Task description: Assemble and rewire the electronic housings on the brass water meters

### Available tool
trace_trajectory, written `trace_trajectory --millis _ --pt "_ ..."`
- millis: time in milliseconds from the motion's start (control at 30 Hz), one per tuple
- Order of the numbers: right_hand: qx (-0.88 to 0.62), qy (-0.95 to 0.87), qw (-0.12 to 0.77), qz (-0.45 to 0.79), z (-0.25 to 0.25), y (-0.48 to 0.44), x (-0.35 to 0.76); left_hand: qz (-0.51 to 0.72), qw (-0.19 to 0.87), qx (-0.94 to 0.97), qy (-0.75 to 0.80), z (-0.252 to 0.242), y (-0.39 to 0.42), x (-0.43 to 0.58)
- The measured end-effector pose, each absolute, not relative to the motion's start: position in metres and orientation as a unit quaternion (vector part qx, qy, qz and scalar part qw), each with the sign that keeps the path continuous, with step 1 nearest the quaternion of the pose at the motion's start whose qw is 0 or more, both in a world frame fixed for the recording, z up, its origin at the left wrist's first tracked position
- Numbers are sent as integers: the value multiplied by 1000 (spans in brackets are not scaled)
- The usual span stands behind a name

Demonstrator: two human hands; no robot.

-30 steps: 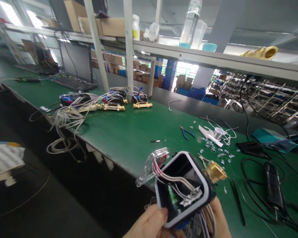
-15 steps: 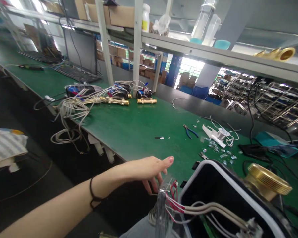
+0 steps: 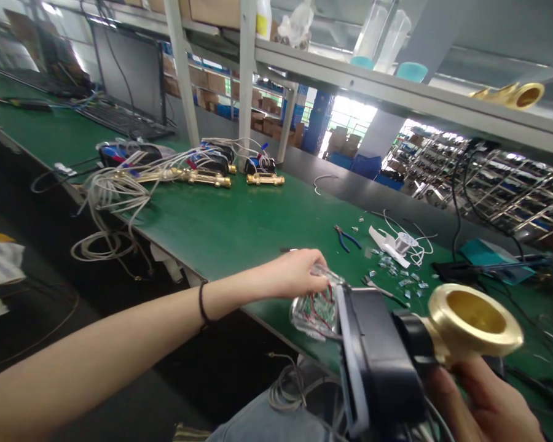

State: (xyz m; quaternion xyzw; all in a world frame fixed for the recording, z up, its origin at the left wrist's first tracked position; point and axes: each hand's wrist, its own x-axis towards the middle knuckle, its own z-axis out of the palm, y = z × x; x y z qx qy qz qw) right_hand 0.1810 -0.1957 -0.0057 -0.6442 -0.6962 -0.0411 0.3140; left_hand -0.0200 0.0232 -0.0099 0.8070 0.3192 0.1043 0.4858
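A black box-shaped housing point(image 3: 378, 368) with a wide brass pipe end point(image 3: 474, 322) sits in the right hand point(image 3: 493, 399), fingers curled beneath it, above the green worktop point(image 3: 239, 227); the left hand point(image 3: 301, 273) grasps a clear plastic cover point(image 3: 314, 313) beside it.

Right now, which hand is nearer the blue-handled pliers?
Left: the left hand is down-left of the pliers, not touching them; the right hand is farther off, down-right.

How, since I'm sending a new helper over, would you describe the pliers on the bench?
On the long green bench, find the white plastic piece beside a wire spool. Just left lie the pliers, set apart by blue handles.
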Motion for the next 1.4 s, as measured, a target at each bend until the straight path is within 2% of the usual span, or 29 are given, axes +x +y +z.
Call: trace_trajectory --millis 100,167,367,600,800,933,1033,1167,1300,1400 --pt "-584 -738 292 -170 0 -172 170 193 451 817 302 -17 48 -6" --pt "-547 -767 258 -213 -3 -156 163 229 440 822 281 -28 60 4" --pt "-514 -822 106 -220 -21 -123 146 270 433 827 238 -62 72 21" --pt "-545 -807 47 -224 -26 -105 138 275 467 813 212 -79 77 25" --pt "-565 -804 1 -187 -25 -90 145 206 517 810 185 -72 77 20" --pt "-572 -803 4 -169 -28 -89 148 188 549 793 185 -71 70 -4" --pt "-579 -801 18 -151 -29 -92 151 271 528 757 275 -78 46 -32" --pt "-586 -794 113 -121 -29 -106 155 365 395 748 388 -95 -8 -63" --pt "-598 -751 246 -136 -30 -134 155 423 286 815 273 -110 -59 -69" --pt "-608 -724 294 -141 -35 -157 153 391 188 880 192 -115 -75 -64"
